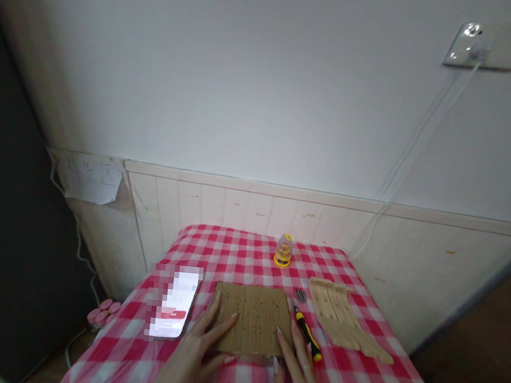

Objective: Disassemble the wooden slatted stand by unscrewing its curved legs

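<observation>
A brown rectangular piece of cardboard (252, 323), dotted with small dark holes, lies on the checked cloth in front of me. My left hand (204, 346) grips its left side, fingers apart along the edge and on top, thumb at the near edge. At the right side, my right hand (297, 364) holds it with fingers on the top and edge and the thumb near the front corner. Beside the right fingers lies a yellow and black screwdriver (307, 335). Several small dark screws or bits (300, 295) sit just beyond its tip.
Pale wooden pieces (346, 321) lie on the right, a lit phone (176, 310) on the left. Farther back stands a clear-domed yellow bit set (283, 251). The red and white tablecloth (231, 252) reaches the wall. A white cable (428, 133) hangs from a socket (481, 47).
</observation>
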Available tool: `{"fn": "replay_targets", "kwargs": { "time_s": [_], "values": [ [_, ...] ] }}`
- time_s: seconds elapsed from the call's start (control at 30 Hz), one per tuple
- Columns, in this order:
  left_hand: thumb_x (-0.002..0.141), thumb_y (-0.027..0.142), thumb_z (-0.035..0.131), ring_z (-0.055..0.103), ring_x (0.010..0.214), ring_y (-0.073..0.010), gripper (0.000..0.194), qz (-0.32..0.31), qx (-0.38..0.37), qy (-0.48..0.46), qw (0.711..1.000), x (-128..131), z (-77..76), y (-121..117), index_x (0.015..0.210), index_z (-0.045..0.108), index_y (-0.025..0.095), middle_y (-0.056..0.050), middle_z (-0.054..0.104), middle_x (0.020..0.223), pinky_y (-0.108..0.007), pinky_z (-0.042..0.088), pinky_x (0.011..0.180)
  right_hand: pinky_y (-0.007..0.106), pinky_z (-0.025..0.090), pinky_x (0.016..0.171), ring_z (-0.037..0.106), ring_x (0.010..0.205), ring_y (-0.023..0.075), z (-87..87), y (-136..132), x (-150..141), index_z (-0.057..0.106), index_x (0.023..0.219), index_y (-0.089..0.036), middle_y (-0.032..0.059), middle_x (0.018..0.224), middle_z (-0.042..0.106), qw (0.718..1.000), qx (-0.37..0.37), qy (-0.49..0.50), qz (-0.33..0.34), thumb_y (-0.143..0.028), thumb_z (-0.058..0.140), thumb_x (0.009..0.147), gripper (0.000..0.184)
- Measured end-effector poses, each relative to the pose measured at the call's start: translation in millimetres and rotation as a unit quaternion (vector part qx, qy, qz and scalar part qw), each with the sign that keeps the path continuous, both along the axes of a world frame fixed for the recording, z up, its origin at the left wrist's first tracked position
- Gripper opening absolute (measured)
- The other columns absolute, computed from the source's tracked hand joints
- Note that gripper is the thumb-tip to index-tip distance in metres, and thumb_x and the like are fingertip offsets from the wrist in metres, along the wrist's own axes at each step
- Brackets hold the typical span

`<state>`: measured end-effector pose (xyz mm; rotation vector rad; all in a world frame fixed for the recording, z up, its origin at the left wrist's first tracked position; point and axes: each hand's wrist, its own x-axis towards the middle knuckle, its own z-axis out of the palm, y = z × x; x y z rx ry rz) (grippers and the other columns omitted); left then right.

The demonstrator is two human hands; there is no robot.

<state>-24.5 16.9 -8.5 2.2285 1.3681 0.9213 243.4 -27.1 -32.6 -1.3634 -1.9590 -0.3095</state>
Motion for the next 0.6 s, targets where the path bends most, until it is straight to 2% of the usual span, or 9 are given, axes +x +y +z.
{"fn": "replay_targets", "kwargs": {
  "time_s": [0.17, 0.27, 0.33, 0.4, 0.5, 0.57, 0.6],
  "values": [
    [0.088, 0.020, 0.072, 0.043, 0.146, -0.0376, 0.065, 0.011, 0.024, 0.033, 0.999, -14, 2.5, -11, 0.146, 0.054, 0.043, -0.004, 0.029, 0.168, -0.055, 0.052, 0.108, 0.055, 0.052, 0.108, 0.047, 0.144, 0.0359, -7.8, -5, -17, 0.044, 0.156, -0.030, 0.0117, 0.157, 0.050, 0.999, 0.001, 0.038, -0.016, -0.019, 0.049, 0.099, 0.058],
    [0.091, 0.028, 0.071, 0.053, 0.140, -0.0361, 0.059, 0.008, 0.076, 0.071, 0.995, -23, 9.4, -16, 0.146, 0.055, 0.042, -0.004, 0.039, 0.164, -0.051, 0.059, 0.101, 0.045, 0.058, 0.103, 0.059, 0.134, 0.0311, 0.4, -13, -5, 0.057, 0.146, -0.028, 0.0113, 0.147, 0.061, 0.999, 0.003, 0.040, -0.004, -0.021, 0.046, 0.100, 0.047],
    [0.089, 0.038, 0.074, 0.054, 0.139, -0.0382, 0.060, 0.009, 0.127, 0.114, 0.985, -25, 16.4, -17, 0.146, 0.055, 0.042, -0.005, 0.043, 0.162, -0.055, 0.059, 0.101, 0.036, 0.062, 0.096, 0.070, 0.121, 0.0263, 10.7, -19, 22, 0.061, 0.141, -0.029, 0.0095, 0.137, 0.069, 1.000, 0.006, 0.030, 0.001, -0.022, 0.044, 0.100, 0.045],
    [0.084, 0.048, 0.078, 0.057, 0.137, -0.0408, 0.063, 0.009, 0.179, 0.143, 0.973, -20, 24.0, -16, 0.144, 0.058, 0.040, -0.006, 0.049, 0.158, -0.057, 0.061, 0.097, 0.038, 0.064, 0.093, 0.072, 0.114, 0.0280, 21.4, -24, 62, 0.064, 0.136, -0.029, 0.0096, 0.131, 0.071, 0.999, 0.019, -0.001, -0.028, -0.027, 0.051, 0.097, 0.041],
    [0.082, 0.051, 0.079, 0.058, 0.135, -0.0401, 0.065, -0.009, 0.212, 0.146, 0.966, 2, 34.3, -12, 0.143, 0.059, 0.039, -0.006, 0.052, 0.156, -0.056, 0.062, 0.097, 0.049, 0.063, 0.092, 0.071, 0.113, 0.0340, 32.2, -28, 125, 0.066, 0.131, -0.022, 0.0155, 0.129, 0.068, 0.980, 0.059, 0.003, -0.191, -0.027, 0.048, 0.096, 0.040],
    [0.086, 0.050, 0.076, 0.058, 0.136, -0.0378, 0.066, -0.021, 0.194, 0.145, 0.970, 22, 38.6, -8, 0.147, 0.054, 0.039, -0.004, 0.053, 0.156, -0.059, 0.058, 0.102, 0.052, 0.062, 0.092, 0.069, 0.115, 0.0347, 34.1, -26, 155, 0.064, 0.134, -0.017, 0.0191, 0.134, 0.064, 0.969, 0.038, 0.010, -0.242, -0.024, 0.041, 0.096, 0.045],
    [0.089, 0.052, 0.073, 0.059, 0.135, -0.0366, 0.065, -0.020, 0.182, 0.144, 0.972, 32, 39.5, -6, 0.148, 0.053, 0.037, -0.005, 0.054, 0.154, -0.059, 0.058, 0.103, 0.051, 0.062, 0.093, 0.069, 0.116, 0.0345, 33.6, -25, 165, 0.063, 0.134, -0.016, 0.0200, 0.135, 0.064, 0.970, 0.024, 0.011, -0.241, -0.024, 0.040, 0.096, 0.045]
  ]
}}
